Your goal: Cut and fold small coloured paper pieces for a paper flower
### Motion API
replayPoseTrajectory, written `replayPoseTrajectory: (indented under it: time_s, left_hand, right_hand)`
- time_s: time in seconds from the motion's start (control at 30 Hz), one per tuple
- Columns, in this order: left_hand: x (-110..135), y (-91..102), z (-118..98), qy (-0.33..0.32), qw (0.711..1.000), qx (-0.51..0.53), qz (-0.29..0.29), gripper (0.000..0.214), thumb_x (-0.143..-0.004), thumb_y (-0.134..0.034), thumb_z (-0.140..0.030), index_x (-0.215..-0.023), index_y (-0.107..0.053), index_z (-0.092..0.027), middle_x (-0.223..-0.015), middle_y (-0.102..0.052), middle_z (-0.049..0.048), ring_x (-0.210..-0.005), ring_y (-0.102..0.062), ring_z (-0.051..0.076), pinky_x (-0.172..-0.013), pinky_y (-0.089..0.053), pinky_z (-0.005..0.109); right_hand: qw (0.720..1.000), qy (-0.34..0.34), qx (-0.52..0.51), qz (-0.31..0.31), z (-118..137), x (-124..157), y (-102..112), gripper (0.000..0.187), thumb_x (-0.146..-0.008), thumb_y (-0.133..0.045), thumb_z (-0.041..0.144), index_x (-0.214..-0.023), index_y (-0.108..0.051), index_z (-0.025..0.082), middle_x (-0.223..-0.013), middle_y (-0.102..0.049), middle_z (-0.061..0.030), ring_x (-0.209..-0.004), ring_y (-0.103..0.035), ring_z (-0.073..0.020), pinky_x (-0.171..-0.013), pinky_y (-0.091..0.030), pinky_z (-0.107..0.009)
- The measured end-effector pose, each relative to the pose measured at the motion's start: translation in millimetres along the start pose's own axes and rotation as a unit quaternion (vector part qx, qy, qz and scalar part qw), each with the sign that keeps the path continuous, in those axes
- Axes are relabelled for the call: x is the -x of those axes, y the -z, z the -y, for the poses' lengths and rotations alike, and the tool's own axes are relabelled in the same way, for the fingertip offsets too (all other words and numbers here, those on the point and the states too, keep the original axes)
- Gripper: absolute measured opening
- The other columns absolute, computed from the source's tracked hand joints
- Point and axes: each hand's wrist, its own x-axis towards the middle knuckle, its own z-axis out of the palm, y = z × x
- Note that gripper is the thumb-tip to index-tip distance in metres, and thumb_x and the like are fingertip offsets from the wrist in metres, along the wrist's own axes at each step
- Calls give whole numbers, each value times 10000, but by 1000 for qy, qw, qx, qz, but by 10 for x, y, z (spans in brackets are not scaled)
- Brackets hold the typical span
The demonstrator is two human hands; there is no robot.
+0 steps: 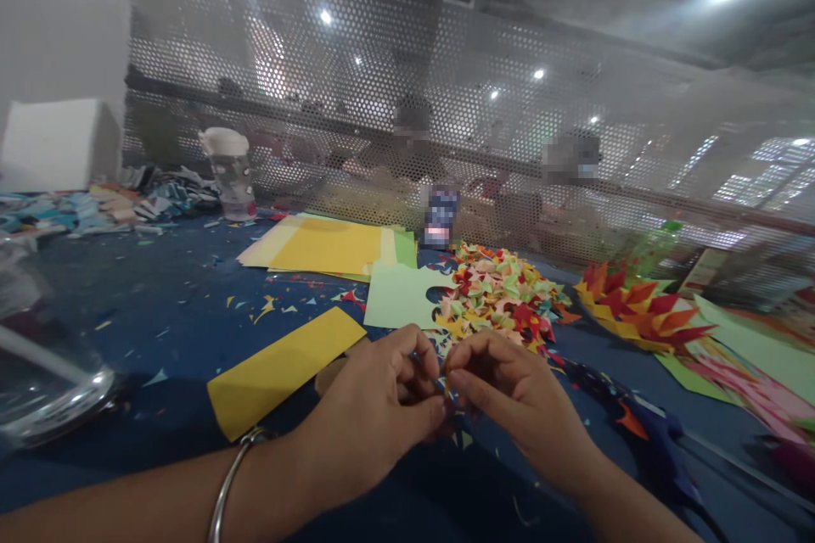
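Observation:
My left hand [388, 407], a silver bangle [229, 484] on its wrist, is closed with thumb and fingers pinched. Facing it is my right hand [519, 394], its thumb and fingers also pinched. A small yellow paper piece [446, 380] shows between the two sets of fingertips; most of it is hidden. A folded yellow paper strip [286, 373] lies beside my left hand, over a brown piece [329, 377] partly covered by that hand. Just beyond my fingers are a pale green sheet [401, 297] with scalloped cut-outs and a heap of colourful paper cut-outs [503, 293].
Yellow and green sheets [331, 244] are stacked behind. At right lie a dark blue glue gun [655, 441] and an orange-red folded-paper piece [637, 310]. A clear container [44, 356] stands at left, a lidded cup [233, 178] farther back. A perforated screen [369, 59] rises behind the table.

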Motion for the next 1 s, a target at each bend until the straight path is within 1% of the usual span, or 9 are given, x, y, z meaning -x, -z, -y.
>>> replayPoseTrajectory:
  time_s: [0.13,0.23,0.43,0.53,0.73,0.8,0.87,0.93,1.0]
  left_hand:
    - [5,-25,-36,13,999,42,1,186,-749,-598,-135,-764,-424,-198,-629,-551,-61,-596,-584,100,-560,-449,210]
    - [5,-19,-34,14,999,32,-9,179,-752,-602,-150,-771,-431,-198,-638,-549,-59,-611,-604,111,-562,-462,216]
    - [-13,4,-17,9,1000,-16,-15,172,-730,-580,-124,-768,-432,-204,-596,-533,-65,-568,-591,122,-535,-453,231]
    - [-15,-7,-36,27,999,-19,-4,182,-735,-580,-130,-775,-419,-204,-615,-558,-54,-594,-609,135,-545,-457,239]
    - [-5,-13,-27,49,998,13,33,232,-746,-604,-164,-847,-400,-208,-682,-599,-38,-650,-631,152,-598,-479,272]
    - [-3,-5,-19,40,998,9,39,235,-754,-606,-176,-857,-399,-211,-684,-599,-40,-656,-622,145,-604,-470,264]
    - [-3,1,-17,11,999,-9,31,233,-762,-609,-193,-863,-400,-215,-688,-591,-45,-663,-599,132,-598,-443,241]
    - [-10,4,-17,-22,999,-42,9,225,-766,-611,-202,-861,-407,-219,-688,-574,-52,-651,-565,118,-580,-411,224]
    - [-22,4,-17,-38,996,-78,-17,203,-763,-610,-201,-835,-421,-219,-667,-544,-59,-618,-531,108,-559,-389,218]
  right_hand:
    - [1000,-17,-16,-18,-6,-5,9,144,-847,-607,317,-941,-560,218,-722,-557,29,-605,-541,-88,-536,-451,-207]
    - [1000,-23,-10,-16,-10,-22,12,161,-848,-604,331,-954,-577,212,-748,-576,17,-601,-547,-87,-540,-453,-211]
    - [998,-44,-28,41,-24,-43,-12,184,-829,-627,354,-839,-581,176,-689,-576,9,-596,-544,-94,-545,-429,-216]
    - [999,-34,-16,39,-22,-31,-10,176,-824,-635,337,-803,-592,168,-676,-570,12,-581,-524,-86,-542,-423,-209]
    - [999,-32,7,25,-17,-7,22,189,-807,-643,345,-765,-600,166,-649,-526,28,-528,-489,-74,-505,-412,-207]
    - [999,-30,8,21,-14,-5,22,185,-805,-645,341,-758,-599,169,-644,-521,33,-520,-481,-69,-497,-402,-201]
    - [999,-25,17,17,-2,-3,16,176,-810,-638,332,-748,-599,171,-643,-534,31,-535,-488,-71,-508,-398,-201]
    - [999,-26,26,17,16,-3,7,179,-816,-630,332,-738,-599,174,-645,-549,26,-550,-497,-76,-520,-398,-203]
    - [999,-32,39,16,37,-6,6,188,-817,-626,344,-735,-598,177,-646,-556,24,-546,-499,-78,-518,-398,-205]
